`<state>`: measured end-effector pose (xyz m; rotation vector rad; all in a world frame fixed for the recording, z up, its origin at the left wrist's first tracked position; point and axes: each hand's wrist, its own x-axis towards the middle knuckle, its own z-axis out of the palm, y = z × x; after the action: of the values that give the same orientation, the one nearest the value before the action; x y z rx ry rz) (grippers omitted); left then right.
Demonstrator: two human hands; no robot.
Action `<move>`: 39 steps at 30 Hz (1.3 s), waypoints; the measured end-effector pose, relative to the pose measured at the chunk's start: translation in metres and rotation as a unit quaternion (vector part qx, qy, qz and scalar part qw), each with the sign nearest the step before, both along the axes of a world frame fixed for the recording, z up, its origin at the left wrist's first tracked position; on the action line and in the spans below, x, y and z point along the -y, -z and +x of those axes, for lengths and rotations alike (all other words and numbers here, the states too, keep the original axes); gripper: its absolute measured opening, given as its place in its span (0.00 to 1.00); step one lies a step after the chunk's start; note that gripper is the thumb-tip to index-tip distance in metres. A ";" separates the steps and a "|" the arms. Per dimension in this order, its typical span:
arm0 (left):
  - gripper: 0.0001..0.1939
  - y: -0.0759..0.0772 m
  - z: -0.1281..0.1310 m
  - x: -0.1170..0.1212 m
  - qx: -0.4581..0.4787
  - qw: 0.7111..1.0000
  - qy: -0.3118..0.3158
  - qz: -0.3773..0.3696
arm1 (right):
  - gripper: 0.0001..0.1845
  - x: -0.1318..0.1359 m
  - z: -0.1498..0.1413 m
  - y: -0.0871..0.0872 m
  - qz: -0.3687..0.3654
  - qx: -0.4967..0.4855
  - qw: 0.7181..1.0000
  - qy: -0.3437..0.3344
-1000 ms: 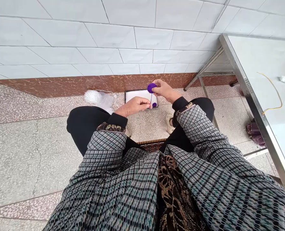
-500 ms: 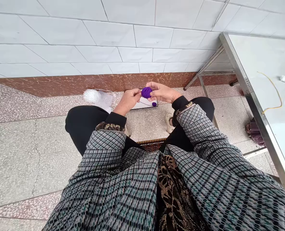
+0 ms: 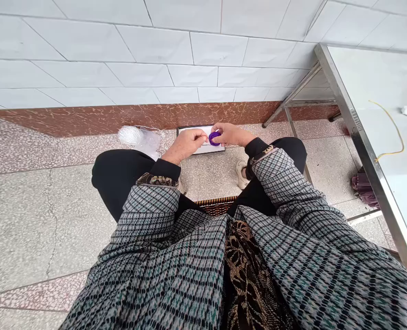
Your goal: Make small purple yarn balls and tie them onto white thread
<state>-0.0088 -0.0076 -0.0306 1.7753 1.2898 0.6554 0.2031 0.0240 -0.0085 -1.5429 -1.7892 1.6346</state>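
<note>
A small ball of purple yarn (image 3: 215, 139) is between the fingers of my right hand (image 3: 229, 134), which is closed around its right side. Just left of the ball, my left hand (image 3: 188, 143) is closed in a pinch, its fingertips almost at the yarn. It appears to hold the purple strand, though the strand is too thin to follow clearly. Both hands are above a white dark-edged box or board (image 3: 198, 149) on the floor. A thin dark line of yarn crosses its white surface.
White yarn (image 3: 131, 136) in clear plastic lies on the floor to the left, by the wall. At right stands a metal-framed table (image 3: 365, 133) with a yellow cord (image 3: 398, 133) on it. A woven seat (image 3: 219, 206) shows between my legs.
The ball has turned in my right hand and shows a ringed side, slightly lower and further right. My left fingertips have shifted right. The small second purple ball on the white surface is now hidden.
</note>
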 end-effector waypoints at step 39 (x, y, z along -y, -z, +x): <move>0.07 0.009 0.004 -0.002 0.084 0.995 0.030 -0.036 | 0.18 -0.006 0.002 -0.013 -0.002 -0.300 0.941 0.158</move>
<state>-0.0050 -0.0060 -0.0394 1.6573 1.1283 0.6992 0.2054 0.0302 0.0049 -1.0864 -1.1524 1.6966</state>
